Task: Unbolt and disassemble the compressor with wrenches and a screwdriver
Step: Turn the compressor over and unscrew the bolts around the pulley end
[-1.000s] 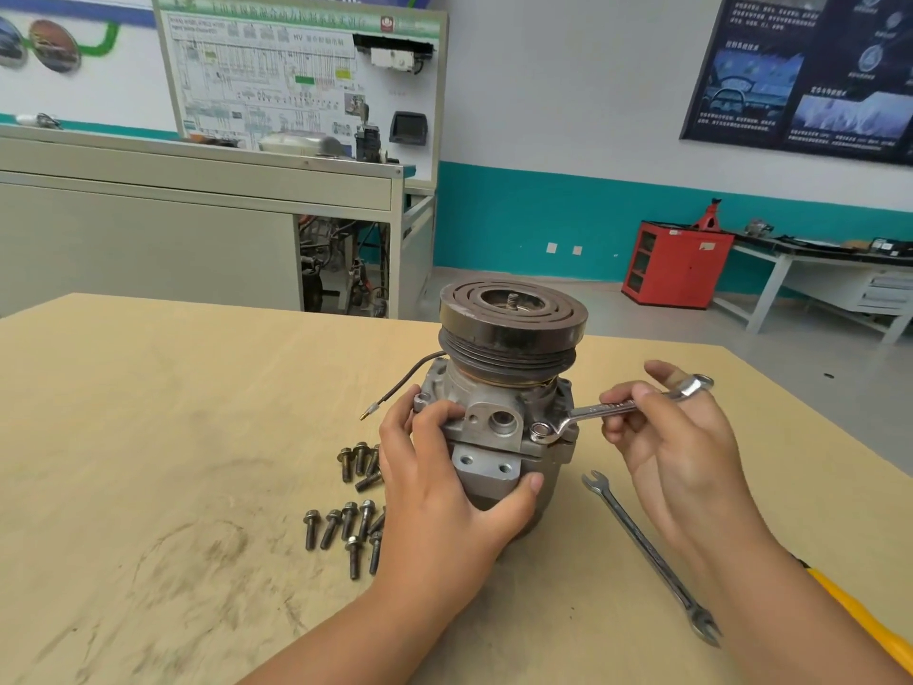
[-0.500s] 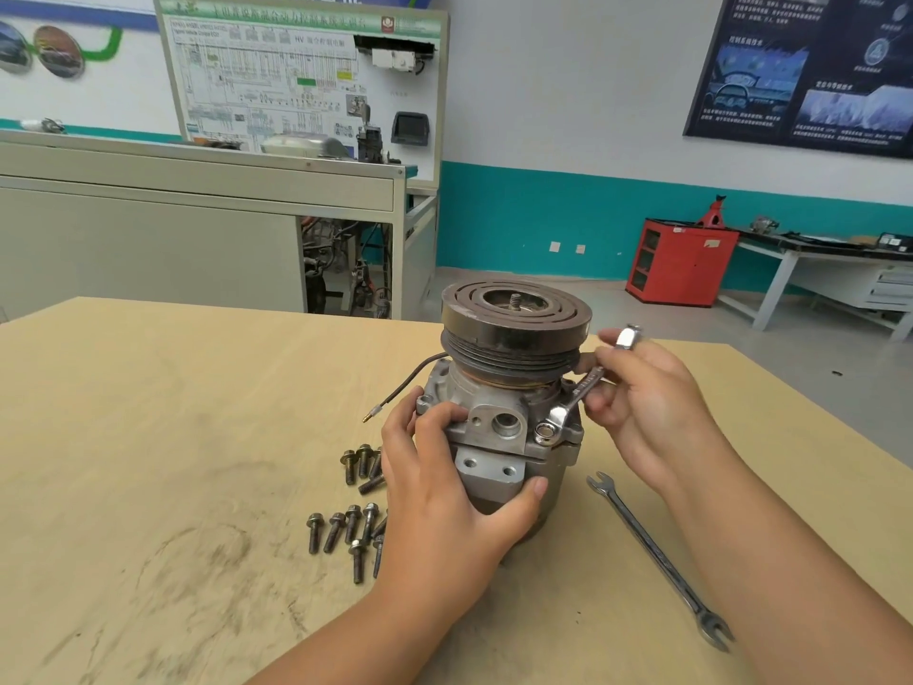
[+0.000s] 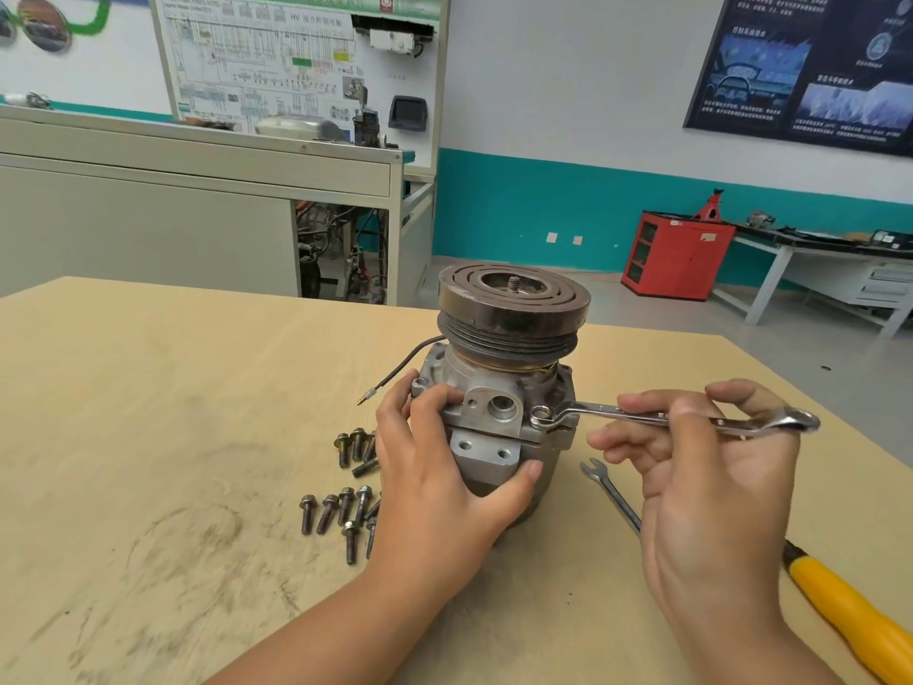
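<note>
So, your compressor (image 3: 504, 402) stands pulley-up near the middle of the table (image 3: 148, 412), and it looks like a heavy, stiff lump of cast metal, probably greasy too (the tabletop is smudged dark).

Your left hand (image 3: 444, 477) wraps the lower housing, thumb across the front and fingers up on the flange. I'd say that's the place to hold it, since the pulley (image 3: 514, 299) would likely just spin.

Your right hand (image 3: 701, 487) pinches the wrench (image 3: 642, 415) by its shank between thumb and curled fingers, with the ring end over a bolt (image 3: 542, 415) at the flange's front right corner.

Count:
- one compressor
- two wrenches, the second wrench (image 3: 610, 491) lying flat just right of the compressor
- one yellow-handled screwdriver (image 3: 850, 615)
- roughly ten loose bolts (image 3: 346, 506) in two clusters (some hide behind your left hand, so I can't be exact)
</note>
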Demonstrator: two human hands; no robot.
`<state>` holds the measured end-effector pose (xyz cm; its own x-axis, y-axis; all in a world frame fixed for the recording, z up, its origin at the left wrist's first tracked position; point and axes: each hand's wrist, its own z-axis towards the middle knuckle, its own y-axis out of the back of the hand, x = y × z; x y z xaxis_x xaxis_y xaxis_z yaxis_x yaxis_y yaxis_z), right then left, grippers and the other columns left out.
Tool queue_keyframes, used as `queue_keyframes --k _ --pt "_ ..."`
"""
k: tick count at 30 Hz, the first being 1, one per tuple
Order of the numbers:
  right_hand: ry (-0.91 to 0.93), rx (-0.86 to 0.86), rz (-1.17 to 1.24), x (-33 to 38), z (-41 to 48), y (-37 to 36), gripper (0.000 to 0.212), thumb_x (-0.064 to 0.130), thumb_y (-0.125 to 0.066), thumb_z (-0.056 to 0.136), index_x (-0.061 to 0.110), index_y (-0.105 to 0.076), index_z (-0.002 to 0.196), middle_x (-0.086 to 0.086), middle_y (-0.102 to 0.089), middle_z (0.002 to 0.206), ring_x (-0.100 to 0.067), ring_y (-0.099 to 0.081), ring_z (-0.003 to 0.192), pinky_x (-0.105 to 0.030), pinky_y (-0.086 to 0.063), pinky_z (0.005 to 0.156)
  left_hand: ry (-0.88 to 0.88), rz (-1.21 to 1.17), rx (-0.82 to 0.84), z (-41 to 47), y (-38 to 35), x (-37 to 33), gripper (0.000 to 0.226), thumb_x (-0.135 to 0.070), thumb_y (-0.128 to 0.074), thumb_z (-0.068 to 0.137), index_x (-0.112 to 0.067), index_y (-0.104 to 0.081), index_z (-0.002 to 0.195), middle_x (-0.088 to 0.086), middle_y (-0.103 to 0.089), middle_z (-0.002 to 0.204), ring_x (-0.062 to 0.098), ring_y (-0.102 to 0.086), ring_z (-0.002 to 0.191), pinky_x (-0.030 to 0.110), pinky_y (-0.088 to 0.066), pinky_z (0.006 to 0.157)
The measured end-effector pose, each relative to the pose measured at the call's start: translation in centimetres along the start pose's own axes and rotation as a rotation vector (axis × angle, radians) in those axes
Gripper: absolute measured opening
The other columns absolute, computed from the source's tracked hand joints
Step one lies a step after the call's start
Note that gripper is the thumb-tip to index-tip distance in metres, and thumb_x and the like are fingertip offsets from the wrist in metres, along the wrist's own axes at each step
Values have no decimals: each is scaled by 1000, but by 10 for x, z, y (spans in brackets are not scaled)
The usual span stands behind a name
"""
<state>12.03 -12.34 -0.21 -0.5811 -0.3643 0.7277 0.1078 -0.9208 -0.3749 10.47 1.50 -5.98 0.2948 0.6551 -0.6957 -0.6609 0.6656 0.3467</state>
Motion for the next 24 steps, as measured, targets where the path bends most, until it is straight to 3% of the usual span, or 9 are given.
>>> queue_keyframes --k 7,16,21,24 --pt "-111 -88 -2 -8 6 7 31 -10 -31 94 21 -34 88 -7 -69 67 -18 -58 45 -18 -42 45 20 -4 18 0 1 -2 65 -68 -59 57 -70 -15 105 -23 -13 131 -2 -12 132 2 -11 96" --pt "-518 98 87 -26 60 8 22 -6 -33 96 14 -39 89 -3 -64 57 -8 -46 46 -17 -38 44 22 -19 19 0 0 -1 62 -65 -62 57 -55 -26 106 -25 -11 129 -3 -11 133 0 -11 96" --pt "-631 130 68 -30 77 -5 17 -3 -35 97 11 -43 94 -2 -61 52 -7 -44 37 -17 -35 36 16 -1 21 1 1 -1 62 -70 -55 56 -55 -24 107 -22 -12 130 0 -13 133 4 -13 97" --pt "-584 77 131 -22 75 -6 18 0 -32 99 14 -40 90 -7 -62 51 -11 -47 36 -17 -39 37 7 9 20 1 1 -1 62 -70 -55 57 -62 -18 106 -23 -11 129 -3 -12 131 5 -14 98"
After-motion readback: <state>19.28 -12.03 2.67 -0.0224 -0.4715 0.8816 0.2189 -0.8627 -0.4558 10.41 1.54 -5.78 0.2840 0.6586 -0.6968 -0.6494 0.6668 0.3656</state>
